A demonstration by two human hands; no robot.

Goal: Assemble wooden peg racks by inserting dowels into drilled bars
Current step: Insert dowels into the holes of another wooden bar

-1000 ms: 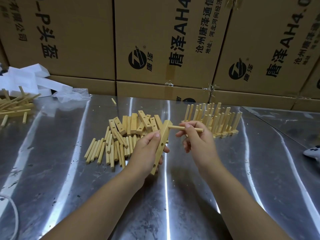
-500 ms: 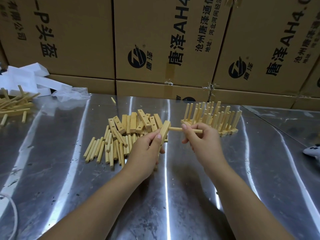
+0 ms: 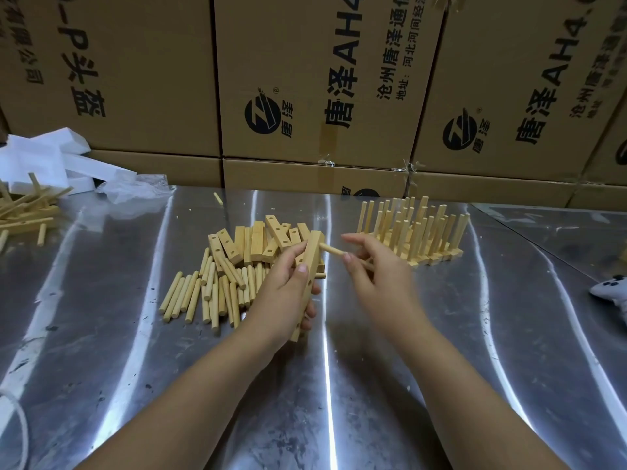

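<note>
My left hand (image 3: pixel 283 293) grips a drilled wooden bar (image 3: pixel 308 279), held nearly upright above the metal table (image 3: pixel 373 385). A dowel (image 3: pixel 330 250) sticks out sideways from the bar's top hole. My right hand (image 3: pixel 376 276) pinches that dowel between thumb and fingers. Behind my left hand lie a pile of drilled bars (image 3: pixel 258 242) and a spread of loose dowels (image 3: pixel 210 293). Finished peg racks (image 3: pixel 417 232) stand in a cluster to the right of my hands.
Stacked cardboard boxes (image 3: pixel 305 89) wall off the back of the table. White packaging (image 3: pixel 51 161) and more wooden pieces (image 3: pixel 23 215) sit at the far left. A lone dowel (image 3: pixel 217 198) lies near the boxes. A white object (image 3: pixel 610 293) pokes in at the right edge.
The dowel has gone deeper into the bar's top hole, with less of it showing. My left hand has tilted the bar more upright, and my right hand has slid along the dowel.
</note>
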